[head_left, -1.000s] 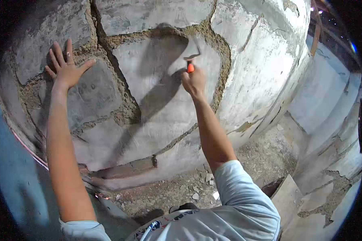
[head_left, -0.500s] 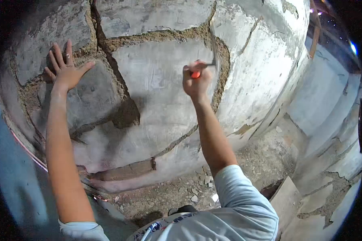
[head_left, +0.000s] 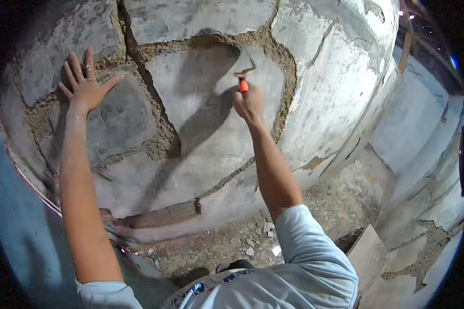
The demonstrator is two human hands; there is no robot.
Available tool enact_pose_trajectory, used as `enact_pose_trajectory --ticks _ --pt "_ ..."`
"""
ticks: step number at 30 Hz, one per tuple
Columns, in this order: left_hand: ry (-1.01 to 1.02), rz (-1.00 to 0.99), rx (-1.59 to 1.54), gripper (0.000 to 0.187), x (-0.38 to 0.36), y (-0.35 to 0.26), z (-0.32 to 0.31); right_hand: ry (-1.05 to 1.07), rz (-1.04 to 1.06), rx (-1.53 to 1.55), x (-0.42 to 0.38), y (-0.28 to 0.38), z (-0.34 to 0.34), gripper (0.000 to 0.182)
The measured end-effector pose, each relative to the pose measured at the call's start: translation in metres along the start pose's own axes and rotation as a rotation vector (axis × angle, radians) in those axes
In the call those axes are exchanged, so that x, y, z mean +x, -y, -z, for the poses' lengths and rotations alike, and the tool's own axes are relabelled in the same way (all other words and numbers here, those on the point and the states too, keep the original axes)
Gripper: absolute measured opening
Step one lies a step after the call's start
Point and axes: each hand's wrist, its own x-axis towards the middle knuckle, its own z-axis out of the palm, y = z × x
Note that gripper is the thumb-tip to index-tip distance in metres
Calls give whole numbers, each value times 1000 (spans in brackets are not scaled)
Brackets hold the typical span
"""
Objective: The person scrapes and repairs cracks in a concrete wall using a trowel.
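Observation:
My left hand (head_left: 86, 92) lies spread against the cracked plaster wall (head_left: 201, 118), fingers apart, beside a darker grey patch. In my right hand (head_left: 249, 105) is a trowel (head_left: 243, 84) with a red handle, my fingers wrapped round it. Its cranked metal shank leads up to a thin blade seen nearly edge-on, close to the wall just below a rough, brown, chipped-out groove (head_left: 279, 54). Shadows of the hand and tool fall to the left across the smooth plaster slab between my hands.
Rubble and plaster chips (head_left: 250, 251) litter the ground (head_left: 340, 206) at the wall's foot. A flat board (head_left: 367, 252) leans at the lower right. Another damaged wall (head_left: 430, 247) stands on the right, and a wooden post (head_left: 404, 52) rises at the upper right.
My right hand has shifted slightly left, and the trowel has turned from pointing right to pointing upward, its blade now left of the right-hand groove. My left hand stays in place.

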Motion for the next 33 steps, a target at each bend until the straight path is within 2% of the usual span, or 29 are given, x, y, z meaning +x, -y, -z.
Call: enact_pose_trajectory --ticks 1,4,6,8,9,11,14,16,18,19,21,22,24,26,27,28,29,30,31,32,33 --pt "-21 -14 6 118 2 3 -1 -59 -28 -4 -3 11 8 22" --pt "-57 -41 8 118 0 3 -6 -407 314 294 -13 32 14 21" --pt "-67 -44 3 118 -1 1 -3 -363 517 258 -10 15 -1 22" --pt "-22 -22 5 119 -1 0 0 -151 314 112 -14 13 2 21" --pt "-1 -15 6 119 -1 0 1 126 39 38 2 -4 1 22" --pt "3 -2 18 119 0 -1 0 -8 98 14 -4 2 8 21" --pt "-23 7 34 119 3 0 -3 -338 191 349 -13 28 12 16" --pt "-3 8 24 120 0 -1 0 -327 389 479 -4 21 -3 18" --pt "-7 3 8 120 0 -2 1 -243 419 224 -5 15 3 21" --pt "-7 -2 -1 120 -1 -2 1 19 187 22 6 -2 -1 22" --pt "-41 -23 18 118 -1 0 -3 -78 109 -98 1 -9 -3 18" --pt "-71 -32 15 117 -1 1 -6 -195 165 50 -4 3 2 18" --pt "-92 -33 14 117 0 1 -8 -288 177 289 -13 28 18 15" --pt "-66 -33 22 117 -1 2 -6 -262 304 167 -11 15 20 12" --pt "-65 -32 23 117 0 1 -5 -292 406 189 -7 4 13 12" --pt "-65 -31 24 117 1 2 -6 -267 417 295 -3 -7 -1 13" --pt "-59 -33 23 118 0 2 -7 -186 284 543 -1 -12 -8 14" --pt "-60 -39 28 119 -3 2 -8 -73 79 495 0 -19 -10 15" --pt "-70 -37 35 121 -3 3 -10 31 22 92 5 -24 -3 14" --pt "-84 -34 45 122 0 3 -10 54 18 19 -1 -17 7 20" --pt "-97 -36 50 122 3 4 -11 -78 91 150 -2 -5 9 19"
